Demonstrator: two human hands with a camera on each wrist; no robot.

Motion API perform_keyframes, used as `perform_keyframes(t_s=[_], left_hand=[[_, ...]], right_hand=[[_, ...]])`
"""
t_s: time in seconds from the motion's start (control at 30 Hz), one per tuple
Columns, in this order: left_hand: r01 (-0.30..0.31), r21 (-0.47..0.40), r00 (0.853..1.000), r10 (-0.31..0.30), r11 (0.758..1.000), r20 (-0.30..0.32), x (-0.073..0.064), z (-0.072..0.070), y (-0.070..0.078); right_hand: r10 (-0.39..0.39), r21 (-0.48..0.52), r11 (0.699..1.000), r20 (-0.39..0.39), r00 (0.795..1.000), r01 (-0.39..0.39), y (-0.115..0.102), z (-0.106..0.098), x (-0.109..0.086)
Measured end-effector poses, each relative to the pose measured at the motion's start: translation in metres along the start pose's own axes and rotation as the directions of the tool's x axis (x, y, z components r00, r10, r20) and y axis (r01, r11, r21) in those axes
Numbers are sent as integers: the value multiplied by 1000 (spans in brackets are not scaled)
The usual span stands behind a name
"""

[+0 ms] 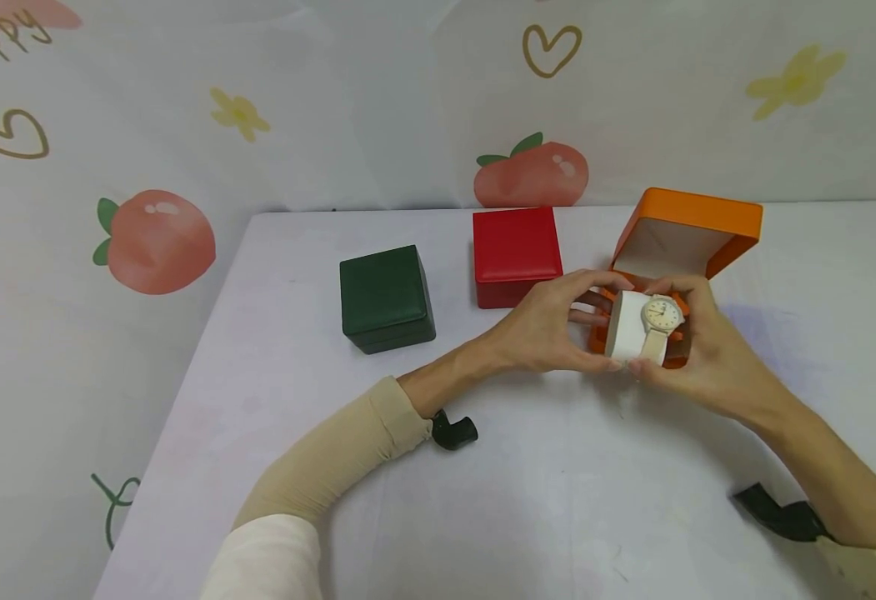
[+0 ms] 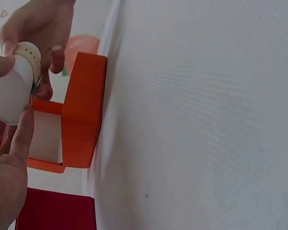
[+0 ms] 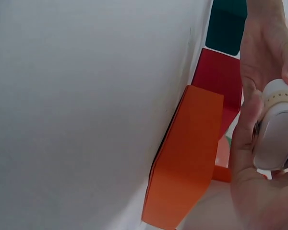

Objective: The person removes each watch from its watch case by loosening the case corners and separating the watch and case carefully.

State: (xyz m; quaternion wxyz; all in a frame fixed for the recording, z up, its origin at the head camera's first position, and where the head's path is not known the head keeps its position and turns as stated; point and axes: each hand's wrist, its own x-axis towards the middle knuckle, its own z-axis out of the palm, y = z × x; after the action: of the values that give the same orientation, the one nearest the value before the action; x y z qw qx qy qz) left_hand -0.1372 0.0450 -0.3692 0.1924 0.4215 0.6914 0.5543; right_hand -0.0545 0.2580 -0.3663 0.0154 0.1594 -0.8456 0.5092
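A wristwatch [image 1: 663, 314] with a pale round dial and cream strap is wrapped around a white watch cushion [image 1: 624, 327]. My left hand [image 1: 543, 325] grips the cushion's left end between thumb and fingers. At the other end my right hand [image 1: 708, 354] holds the cushion beside the watch. In the left wrist view the strap's holes show on the watch [image 2: 32, 55]. Both hands are in front of an orange box [image 1: 696, 212], whose lid stands open with a pale lining. The hands and cushion hide most of the box's lower part.
A closed red box [image 1: 516, 250] stands left of the orange one, close to my left hand. Farther left is a closed dark green box [image 1: 385, 292]. All stand on a white-covered table [image 1: 445, 517], with a fruit-printed white backdrop [image 1: 377, 100] behind.
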Motion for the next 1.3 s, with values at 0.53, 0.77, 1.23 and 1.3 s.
perform_keyframes(t_s=[0.53, 0.77, 1.23, 1.3], left_hand=[[16, 9, 1000, -16, 1000, 6, 2, 0, -4], [10, 30, 1000, -10, 1000, -10, 3, 1, -5], [17, -23, 1000, -18, 1000, -11, 5, 0, -5], [24, -28, 1000, -24, 999, -9, 4, 0, -5]], right_hand=[[-43, 52, 998, 66, 997, 40, -2, 1, 2], [-32, 74, 997, 70, 997, 27, -1, 0, 0], [-2, 52, 999, 94, 996, -3, -6, -5, -3], [-4, 61, 998, 100, 995, -2, -5, -6, -4]])
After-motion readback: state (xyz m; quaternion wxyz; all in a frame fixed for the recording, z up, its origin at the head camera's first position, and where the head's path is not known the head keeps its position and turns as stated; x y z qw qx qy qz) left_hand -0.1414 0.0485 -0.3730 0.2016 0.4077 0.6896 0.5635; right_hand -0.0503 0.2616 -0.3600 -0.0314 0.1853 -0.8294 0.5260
